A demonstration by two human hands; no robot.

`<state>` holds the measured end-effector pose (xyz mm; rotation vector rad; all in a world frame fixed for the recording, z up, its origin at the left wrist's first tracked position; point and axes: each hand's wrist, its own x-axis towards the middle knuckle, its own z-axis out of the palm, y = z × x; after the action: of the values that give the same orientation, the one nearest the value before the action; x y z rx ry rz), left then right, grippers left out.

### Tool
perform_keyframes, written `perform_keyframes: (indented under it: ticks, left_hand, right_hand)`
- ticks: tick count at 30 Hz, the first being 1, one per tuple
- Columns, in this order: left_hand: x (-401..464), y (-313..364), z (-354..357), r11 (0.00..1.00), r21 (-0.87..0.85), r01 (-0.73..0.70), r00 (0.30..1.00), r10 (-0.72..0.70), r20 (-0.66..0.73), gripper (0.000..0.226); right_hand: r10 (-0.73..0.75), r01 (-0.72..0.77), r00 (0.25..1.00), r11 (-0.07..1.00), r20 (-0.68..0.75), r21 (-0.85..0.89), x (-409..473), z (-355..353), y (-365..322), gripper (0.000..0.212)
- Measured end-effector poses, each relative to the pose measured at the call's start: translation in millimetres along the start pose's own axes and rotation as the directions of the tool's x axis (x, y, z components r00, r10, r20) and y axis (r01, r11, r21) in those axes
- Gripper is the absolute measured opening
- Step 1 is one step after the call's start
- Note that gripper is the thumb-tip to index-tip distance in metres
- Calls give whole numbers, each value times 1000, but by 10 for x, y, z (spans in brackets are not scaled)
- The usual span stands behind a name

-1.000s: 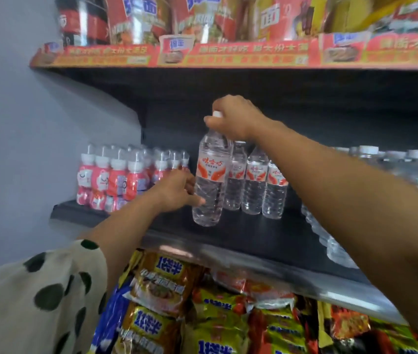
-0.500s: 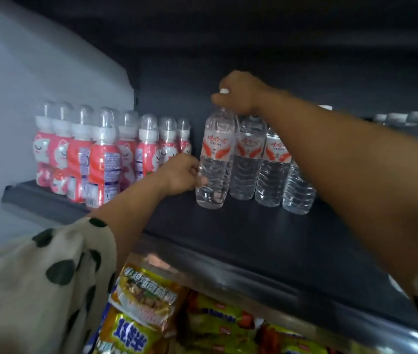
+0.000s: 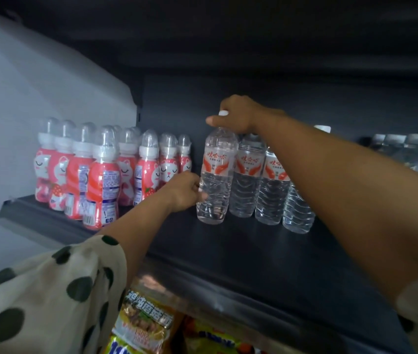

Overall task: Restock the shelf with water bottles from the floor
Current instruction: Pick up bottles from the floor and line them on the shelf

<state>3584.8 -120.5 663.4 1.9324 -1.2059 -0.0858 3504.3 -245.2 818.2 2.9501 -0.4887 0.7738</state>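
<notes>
Head view: both hands' grip on front water bottle [image 3: 215, 175], right hand [image 3: 236, 116] at cap, left hand [image 3: 186, 190] low, bare shelf [image 3: 266, 251] toward front edge.

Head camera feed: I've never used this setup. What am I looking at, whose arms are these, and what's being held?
One camera, worn on a person's head, looks forward and down at a dark shelf. No robot: these are the person's own arms. The right hand grips the cap of the front water bottle; the left hand holds its lower side. Three more water bottles stand in a row behind it. Pink cat bottles stand to the left. Snack packets sit below.
</notes>
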Motion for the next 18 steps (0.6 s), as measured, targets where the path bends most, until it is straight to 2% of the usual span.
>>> perform_keyframes:
  ticks: [6, 8, 12, 18]
  left_hand:
    - [43, 2, 22, 993, 119, -12, 996, 23, -87, 12]
    - [51, -17, 38, 988, 153, -21, 992, 39, -119, 10]
    - [60, -11, 58, 986, 166, -11, 990, 33, -134, 22]
    - [70, 83, 92, 972, 234, 27, 987, 12, -162, 23]
  right_hand:
    - [-30, 33, 998, 999, -63, 41, 58, 116, -3, 35]
    - [-32, 35, 997, 999, -70, 42, 63, 132, -3, 40]
    - [6, -5, 998, 1000, -58, 26, 57, 116, 14, 47]
    - [35, -33, 997, 999, -71, 27, 37, 120, 26, 48]
